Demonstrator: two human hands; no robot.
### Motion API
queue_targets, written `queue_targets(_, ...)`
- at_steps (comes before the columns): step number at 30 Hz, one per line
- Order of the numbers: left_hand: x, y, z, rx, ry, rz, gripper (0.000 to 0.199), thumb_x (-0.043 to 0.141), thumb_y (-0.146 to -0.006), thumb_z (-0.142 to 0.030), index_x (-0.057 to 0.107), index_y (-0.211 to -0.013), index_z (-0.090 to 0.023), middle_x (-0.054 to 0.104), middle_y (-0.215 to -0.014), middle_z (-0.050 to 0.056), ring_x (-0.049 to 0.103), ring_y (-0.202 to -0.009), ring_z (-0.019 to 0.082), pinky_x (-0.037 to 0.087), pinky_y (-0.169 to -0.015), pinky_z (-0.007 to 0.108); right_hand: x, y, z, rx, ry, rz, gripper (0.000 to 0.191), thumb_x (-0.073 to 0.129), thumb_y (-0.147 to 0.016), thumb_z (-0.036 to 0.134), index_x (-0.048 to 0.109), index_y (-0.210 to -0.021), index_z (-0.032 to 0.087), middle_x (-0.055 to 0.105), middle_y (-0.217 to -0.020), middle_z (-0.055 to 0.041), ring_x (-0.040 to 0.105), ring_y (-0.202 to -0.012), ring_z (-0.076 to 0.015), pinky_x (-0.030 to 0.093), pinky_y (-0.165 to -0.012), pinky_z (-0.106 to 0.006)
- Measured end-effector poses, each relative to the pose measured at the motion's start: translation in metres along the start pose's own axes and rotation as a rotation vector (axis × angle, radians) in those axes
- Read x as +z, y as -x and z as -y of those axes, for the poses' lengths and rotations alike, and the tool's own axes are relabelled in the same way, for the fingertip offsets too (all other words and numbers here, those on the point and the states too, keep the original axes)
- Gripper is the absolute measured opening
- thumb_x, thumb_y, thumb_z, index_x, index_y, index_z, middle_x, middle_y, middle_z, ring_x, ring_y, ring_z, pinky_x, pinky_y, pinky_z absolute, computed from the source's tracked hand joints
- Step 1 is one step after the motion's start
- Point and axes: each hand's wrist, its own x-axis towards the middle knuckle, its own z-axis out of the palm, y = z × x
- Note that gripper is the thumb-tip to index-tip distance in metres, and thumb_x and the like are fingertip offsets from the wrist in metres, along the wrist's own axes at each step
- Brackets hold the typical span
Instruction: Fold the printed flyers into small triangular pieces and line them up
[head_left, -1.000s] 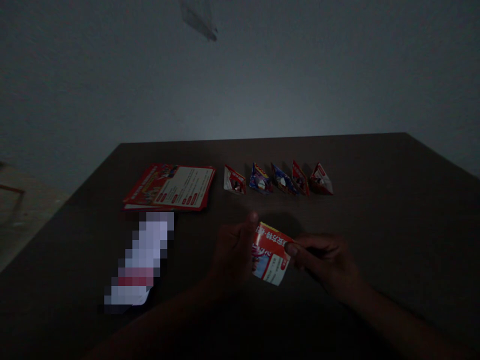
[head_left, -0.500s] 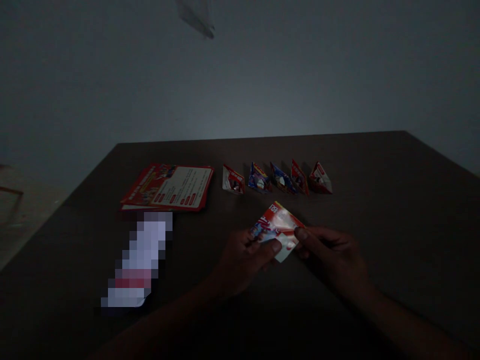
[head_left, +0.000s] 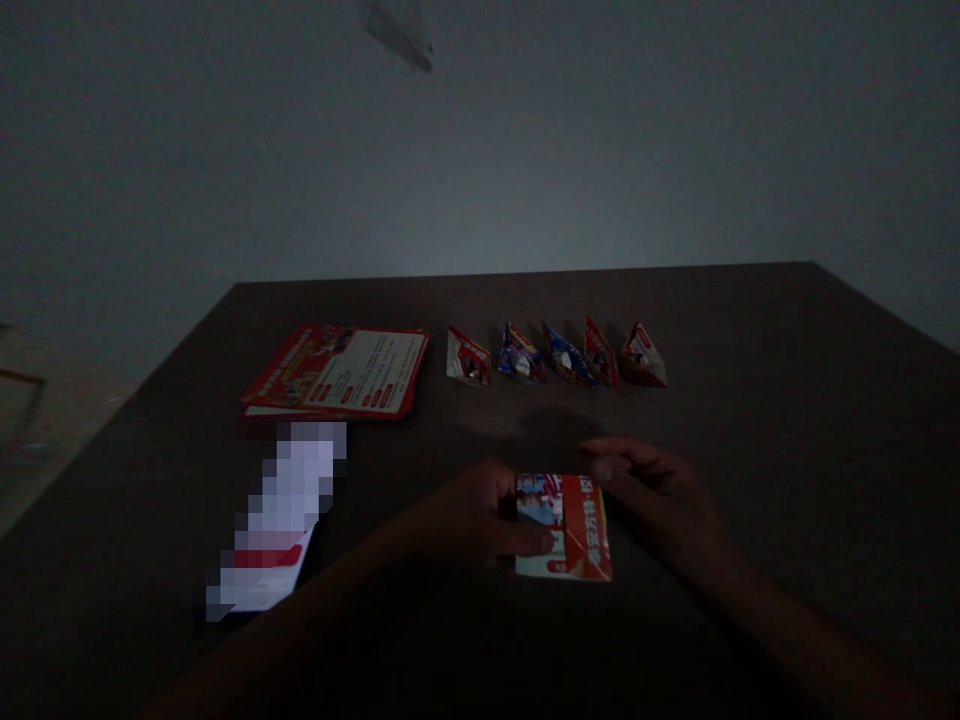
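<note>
A folded square of printed paper (head_left: pixel 587 530), red with white lettering and a pale and blue picture part, is pinched in my left hand (head_left: pixel 499 515). The thumb lies across its front on the left side; the other fingers are mostly behind it. My right hand (head_left: pixel 660 495) is at the paper's upper right corner, thumb and forefinger apart, the thumb tip at or just touching the edge. Beyond the hands stands a row of several small folded paper shapes (head_left: pixel 520 355), red, blue and white.
At the left lies a stack of red-and-white printed leaflets (head_left: pixel 375 370). Nearer me is a lit phone (head_left: pixel 281 530), its screen blurred out. The dark table (head_left: pixel 787 400) meets a pale wall (head_left: pixel 600 150) behind. The light is dim.
The paper has turned from a slanted position to nearly square-on and come lower, towards me. My right hand has loosened from its pinch on the paper's right side.
</note>
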Motion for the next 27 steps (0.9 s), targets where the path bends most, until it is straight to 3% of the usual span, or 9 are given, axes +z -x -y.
queue_targets(2, -0.001, 0.000, -0.001, -0.028, -0.056, 0.055, 0.020, 0.065, -0.074, -0.029, 0.065, -0.086, -0.014, 0.062, -0.068, -0.001, 0.049, -0.046, 0.006, 0.037, -0.044, 0.016, 0.003, 0.000, 0.004, -0.021, 0.083, -0.035, 0.026, 0.080, -0.061, 0.036, 0.074, -0.081, 0.020, 0.068, -0.067, -0.0015, 0.060, -0.059, -0.0144, 0.048, -0.055, -0.025)
queue_targets(4, -0.001, -0.003, -0.001, 0.012, -0.103, -0.023, 0.021, 0.063, -0.076, -0.031, 0.062, -0.089, -0.014, 0.061, -0.071, 0.000, 0.050, -0.050, 0.007, 0.039, -0.046, 0.017, 0.005, -0.001, 0.007, -0.048, 0.143, -0.069, 0.025, 0.080, -0.060, 0.036, 0.073, -0.078, 0.019, 0.067, -0.064, -0.0014, 0.060, -0.058, -0.0141, 0.048, -0.054, -0.025)
queue_targets(8, 0.000, -0.006, 0.004, 0.327, -0.378, -0.522, 0.038, 0.062, -0.078, -0.033, 0.050, -0.109, -0.015, 0.059, -0.089, 0.005, 0.055, -0.066, 0.013, 0.047, -0.058, 0.026, 0.003, -0.003, 0.010, -0.005, 0.183, -0.176, 0.029, 0.079, -0.060, 0.040, 0.072, -0.076, 0.017, 0.069, -0.066, -0.0035, 0.061, -0.058, -0.0162, 0.049, -0.052, -0.026)
queue_targets(10, 0.001, -0.003, 0.006, 0.560, -0.604, -0.629, 0.044, 0.064, -0.076, -0.029, 0.047, -0.114, -0.015, 0.056, -0.100, 0.009, 0.055, -0.080, 0.018, 0.049, -0.068, 0.031, 0.002, -0.004, 0.010, 0.035, 0.177, -0.215, 0.031, 0.079, -0.058, 0.040, 0.071, -0.076, 0.016, 0.069, -0.067, -0.0041, 0.062, -0.058, -0.0167, 0.049, -0.051, -0.026)
queue_targets(12, 0.004, 0.001, 0.007, 0.772, -0.765, -0.562, 0.047, 0.067, -0.073, -0.029, 0.048, -0.114, -0.016, 0.053, -0.111, 0.013, 0.054, -0.098, 0.024, 0.048, -0.080, 0.036, 0.002, -0.004, 0.009, 0.051, 0.166, -0.234, 0.032, 0.079, -0.058, 0.040, 0.070, -0.076, 0.016, 0.070, -0.068, -0.0046, 0.062, -0.058, -0.0167, 0.049, -0.051, -0.026)
queue_targets(14, 0.008, 0.005, 0.007, 0.852, -0.890, -0.459, 0.048, 0.069, -0.073, -0.033, 0.050, -0.113, -0.016, 0.053, -0.116, 0.014, 0.051, -0.108, 0.027, 0.045, -0.088, 0.040, 0.002, -0.004, 0.008, 0.050, 0.148, -0.237, 0.032, 0.080, -0.058, 0.040, 0.070, -0.076, 0.015, 0.070, -0.069, -0.0050, 0.062, -0.058, -0.0165, 0.048, -0.051, -0.026)
queue_targets(22, 0.015, -0.001, 0.009, 0.920, -1.017, -0.409, 0.033, 0.063, -0.080, -0.035, 0.058, -0.105, -0.014, 0.060, -0.112, 0.014, 0.055, -0.103, 0.026, 0.045, -0.087, 0.040, 0.006, -0.005, 0.005, 0.027, 0.177, -0.176, 0.030, 0.078, -0.061, 0.040, 0.069, -0.076, 0.016, 0.069, -0.068, -0.0036, 0.061, -0.056, -0.0148, 0.049, -0.050, -0.025)
queue_targets(27, 0.015, -0.002, 0.011, 0.971, -1.133, -0.369, 0.021, 0.055, -0.087, -0.031, 0.062, -0.096, -0.014, 0.066, -0.103, 0.010, 0.059, -0.097, 0.022, 0.047, -0.084, 0.035, 0.004, -0.003, 0.007, 0.117, 0.164, -0.066, 0.034, 0.074, -0.065, 0.043, 0.066, -0.079, 0.014, 0.061, -0.053, 0.0012, 0.050, -0.038, -0.0091, 0.041, -0.034, -0.020)
